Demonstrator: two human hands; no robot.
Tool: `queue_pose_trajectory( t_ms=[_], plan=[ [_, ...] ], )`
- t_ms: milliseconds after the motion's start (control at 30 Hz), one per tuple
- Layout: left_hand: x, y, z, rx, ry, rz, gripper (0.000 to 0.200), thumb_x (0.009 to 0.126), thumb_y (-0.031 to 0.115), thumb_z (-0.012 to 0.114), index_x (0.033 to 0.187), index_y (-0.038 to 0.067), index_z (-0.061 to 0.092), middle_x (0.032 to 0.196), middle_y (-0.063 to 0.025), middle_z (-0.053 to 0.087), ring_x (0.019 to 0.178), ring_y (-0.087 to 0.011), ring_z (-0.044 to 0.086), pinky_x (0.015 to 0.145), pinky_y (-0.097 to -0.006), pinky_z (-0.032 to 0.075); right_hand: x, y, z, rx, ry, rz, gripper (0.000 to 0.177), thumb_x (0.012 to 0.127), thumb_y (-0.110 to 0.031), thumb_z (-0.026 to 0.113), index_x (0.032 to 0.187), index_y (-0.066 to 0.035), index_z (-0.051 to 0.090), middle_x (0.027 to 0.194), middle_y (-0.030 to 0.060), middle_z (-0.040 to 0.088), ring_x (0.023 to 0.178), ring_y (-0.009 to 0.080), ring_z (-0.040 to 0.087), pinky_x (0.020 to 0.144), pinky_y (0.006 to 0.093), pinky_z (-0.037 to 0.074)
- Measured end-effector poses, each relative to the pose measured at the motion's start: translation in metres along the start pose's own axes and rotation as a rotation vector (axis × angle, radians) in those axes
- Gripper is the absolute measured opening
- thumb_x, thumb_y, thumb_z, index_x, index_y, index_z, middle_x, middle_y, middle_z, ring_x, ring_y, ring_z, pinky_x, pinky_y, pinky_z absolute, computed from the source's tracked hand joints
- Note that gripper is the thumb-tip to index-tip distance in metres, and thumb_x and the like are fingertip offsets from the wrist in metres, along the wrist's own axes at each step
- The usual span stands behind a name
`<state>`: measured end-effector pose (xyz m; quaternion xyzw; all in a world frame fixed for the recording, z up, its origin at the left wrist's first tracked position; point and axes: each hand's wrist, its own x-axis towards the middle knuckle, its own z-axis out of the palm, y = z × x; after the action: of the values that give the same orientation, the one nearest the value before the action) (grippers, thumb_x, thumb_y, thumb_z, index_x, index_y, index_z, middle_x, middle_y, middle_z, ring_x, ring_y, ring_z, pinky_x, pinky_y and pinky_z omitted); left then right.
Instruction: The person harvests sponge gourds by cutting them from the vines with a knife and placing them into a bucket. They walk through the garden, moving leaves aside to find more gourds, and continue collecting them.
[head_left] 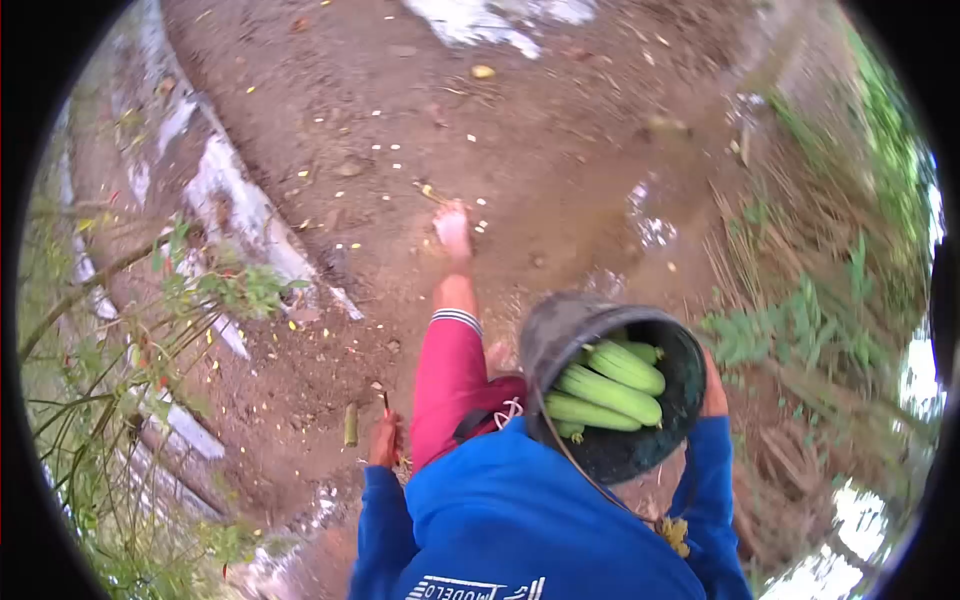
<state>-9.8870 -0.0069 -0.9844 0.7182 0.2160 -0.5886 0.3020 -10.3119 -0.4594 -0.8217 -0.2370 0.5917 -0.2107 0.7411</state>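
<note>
A black bucket [550, 345] is tilted against the front of the blue sweatshirt, its mouth facing up toward the camera. Several long pale green vegetables [605, 393] lie inside it. My right hand [714, 388] is at the bucket's outer right side, partly hidden behind the rim, and supports it. Low at the left, my left hand [386, 438] is closed around a thin, dark reddish object whose tip sticks up; what it is stays too small to tell. A short greenish stick piece [350, 425] lies on the ground beside that hand.
One bare foot [453, 228] steps on brown dirt scattered with small pale petals. Whitish planks [235, 205] and leafy branches stand at the left. Muddy wet ground [645, 225] is ahead to the right, with dry stalks and green plants [790, 325] along the right side.
</note>
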Motion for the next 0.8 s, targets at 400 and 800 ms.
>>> queue_pose_trajectory(
  t_ms=[400, 800],
  plan=[
    [-0.037, 0.355, 0.057, -0.186, -0.031, 0.298, 0.038, 0.097, 0.047, 0.055, 0.101, 0.010, 0.061, 0.065, 0.0030, 0.052, 0.045, -0.0033, 0.039, 0.038, -0.0208, 0.027, 0.099, -0.216, 0.250, 0.125, -0.103, 0.036, 0.050, 0.102, -0.035, 0.046, 0.138, -0.001, 0.049, 0.139, 0.0122, 0.055, 0.125, 0.0262, 0.054, 0.109, 0.0389, 0.042],
    [-0.129, 0.436, 0.032, -0.450, 0.001, 0.479, 0.034, 0.098, 0.045, 0.054, 0.099, 0.012, 0.060, 0.065, 0.0016, 0.052, 0.043, -0.0065, 0.040, 0.036, -0.0233, 0.030, 0.142, -0.370, 0.479, -0.144, -0.415, -0.107, 0.034, 0.095, -0.023, 0.063, 0.122, -0.001, 0.062, 0.119, 0.0085, 0.066, 0.113, 0.0178, 0.061, 0.099, 0.0314, 0.049]
  ],
)
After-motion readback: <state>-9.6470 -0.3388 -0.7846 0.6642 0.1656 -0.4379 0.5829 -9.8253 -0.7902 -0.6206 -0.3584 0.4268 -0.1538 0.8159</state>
